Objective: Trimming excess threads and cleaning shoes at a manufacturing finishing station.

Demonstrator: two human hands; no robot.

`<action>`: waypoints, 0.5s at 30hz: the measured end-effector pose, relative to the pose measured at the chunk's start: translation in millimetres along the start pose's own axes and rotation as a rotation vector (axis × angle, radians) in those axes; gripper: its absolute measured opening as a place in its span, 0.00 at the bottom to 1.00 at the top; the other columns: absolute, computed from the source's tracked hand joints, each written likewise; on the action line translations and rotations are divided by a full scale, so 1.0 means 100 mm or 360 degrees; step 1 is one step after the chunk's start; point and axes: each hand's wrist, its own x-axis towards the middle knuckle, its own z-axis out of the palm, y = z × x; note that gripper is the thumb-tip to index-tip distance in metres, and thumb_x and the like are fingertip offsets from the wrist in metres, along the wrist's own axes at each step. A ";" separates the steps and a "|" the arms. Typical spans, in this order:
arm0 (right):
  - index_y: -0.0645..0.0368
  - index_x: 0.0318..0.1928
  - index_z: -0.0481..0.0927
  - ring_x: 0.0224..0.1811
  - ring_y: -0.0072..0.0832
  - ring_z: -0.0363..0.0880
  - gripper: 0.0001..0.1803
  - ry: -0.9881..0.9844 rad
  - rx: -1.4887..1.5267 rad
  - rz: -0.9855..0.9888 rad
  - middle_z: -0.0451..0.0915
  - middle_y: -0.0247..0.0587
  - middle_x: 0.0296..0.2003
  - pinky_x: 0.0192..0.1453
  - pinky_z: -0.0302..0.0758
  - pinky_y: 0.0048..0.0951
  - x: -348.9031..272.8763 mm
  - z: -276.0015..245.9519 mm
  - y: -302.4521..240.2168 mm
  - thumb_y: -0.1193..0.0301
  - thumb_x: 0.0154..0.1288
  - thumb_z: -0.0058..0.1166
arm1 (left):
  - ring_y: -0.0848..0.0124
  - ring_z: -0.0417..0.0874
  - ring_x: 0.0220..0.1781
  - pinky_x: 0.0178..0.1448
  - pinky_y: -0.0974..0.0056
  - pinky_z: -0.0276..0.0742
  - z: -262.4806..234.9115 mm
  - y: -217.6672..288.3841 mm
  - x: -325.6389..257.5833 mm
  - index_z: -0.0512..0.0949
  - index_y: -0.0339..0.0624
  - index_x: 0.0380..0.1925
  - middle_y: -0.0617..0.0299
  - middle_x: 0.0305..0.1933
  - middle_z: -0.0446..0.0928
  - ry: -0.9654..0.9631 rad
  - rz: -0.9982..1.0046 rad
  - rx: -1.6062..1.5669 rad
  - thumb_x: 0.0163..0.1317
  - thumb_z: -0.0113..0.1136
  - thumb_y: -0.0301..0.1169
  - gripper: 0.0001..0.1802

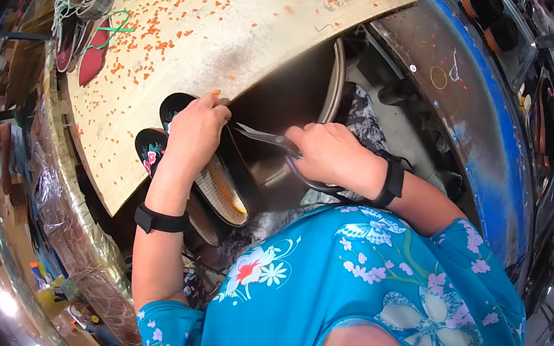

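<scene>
My left hand (194,128) is closed on a black cloth shoe (225,191) at the wooden table's near edge. The shoe has a pale checked insole with a yellow edge. Beside it, partly under my wrist, lies another black shoe (150,149) with embroidered flowers. Just past my left fingertips is a small orange bit (216,93); whether they pinch it I cannot tell. In my right hand (334,154) are dark-handled scissors (264,136), their blades slightly apart and pointing at the shoe. A small gap separates the blade tips from my left hand.
Orange scraps (164,24) litter the wooden table (250,52). Shoe pieces with a red sole (93,57) and green string (120,28) lie at its far left. A curved metal rim (336,76) stands beyond my right hand. Rightward is a blue-edged bench (480,122) with a rubber band (439,77).
</scene>
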 end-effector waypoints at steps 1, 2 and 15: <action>0.60 0.36 0.76 0.33 0.50 0.79 0.16 -0.0007 0.0010 0.0009 0.77 0.51 0.27 0.37 0.75 0.45 0.02 0.02 -0.01 0.61 0.52 0.56 | 0.59 0.78 0.44 0.46 0.58 0.75 -0.02 0.01 0.02 0.80 0.44 0.34 0.59 0.40 0.75 -0.0014 0.0004 -0.0004 0.54 0.58 0.28 0.07; 0.60 0.35 0.76 0.32 0.50 0.79 0.16 -0.0011 -0.0015 0.0011 0.77 0.52 0.26 0.37 0.75 0.45 0.05 0.03 -0.02 0.61 0.52 0.56 | 0.59 0.78 0.44 0.45 0.58 0.75 -0.04 0.02 0.05 0.80 0.44 0.33 0.58 0.39 0.75 -0.0037 0.0002 0.0025 0.54 0.58 0.28 0.06; 0.62 0.34 0.77 0.31 0.48 0.80 0.12 0.0069 0.0023 0.0012 0.79 0.52 0.25 0.37 0.76 0.43 0.12 0.09 -0.06 0.67 0.50 0.53 | 0.53 0.76 0.41 0.44 0.54 0.72 0.04 -0.05 0.02 0.75 0.39 0.31 0.54 0.37 0.74 0.0050 -0.0124 -0.0268 0.58 0.53 0.28 0.05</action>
